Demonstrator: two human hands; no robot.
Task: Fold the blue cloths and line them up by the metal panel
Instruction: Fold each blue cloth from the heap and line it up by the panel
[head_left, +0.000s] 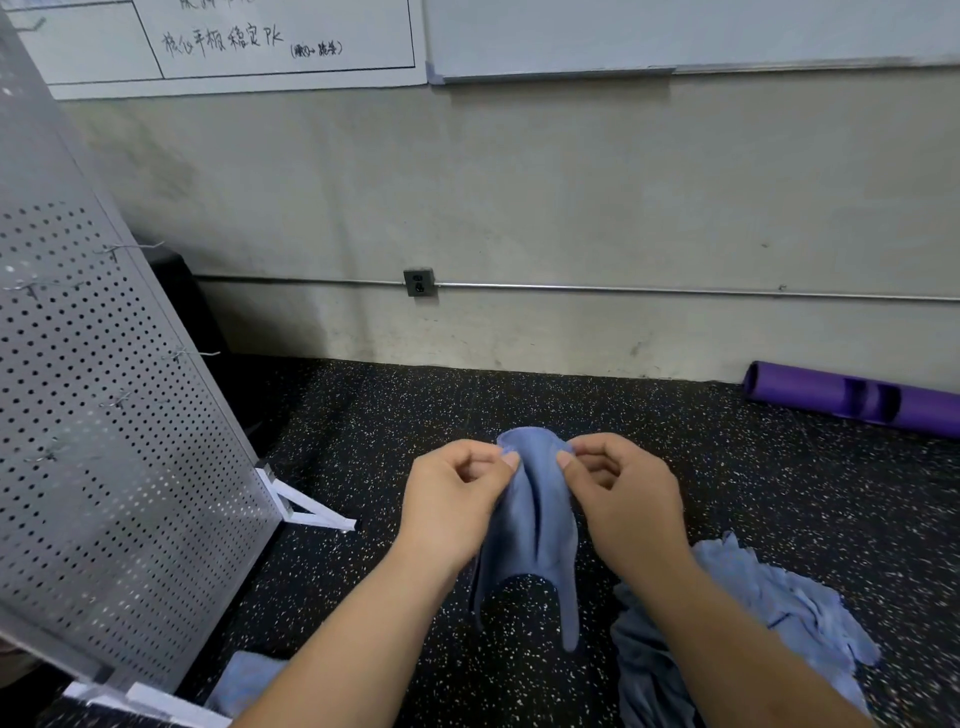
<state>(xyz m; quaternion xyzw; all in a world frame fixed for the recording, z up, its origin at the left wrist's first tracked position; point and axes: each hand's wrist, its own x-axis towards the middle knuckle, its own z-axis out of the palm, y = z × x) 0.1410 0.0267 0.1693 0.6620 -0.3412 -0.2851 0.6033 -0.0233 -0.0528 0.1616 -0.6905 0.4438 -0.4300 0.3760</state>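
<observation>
one blue terry cloth, held above the speckled black rubber floor, hanging in folds. left hand and right hand each pinch its top edge, fingers curled. perforated grey metal panel at the floor's left edge. heap of loose blue cloths at lower right; another blue cloth near the panel's foot.

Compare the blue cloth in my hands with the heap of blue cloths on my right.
The held blue cloth hangs from the left hand and right hand, which pinch its top edge; the crumpled heap of blue cloths lies on the speckled black floor, untouched. The held cloth is one piece draped in long folds; the heap is bunched and rumpled. Both look the same blue fabric.
</observation>
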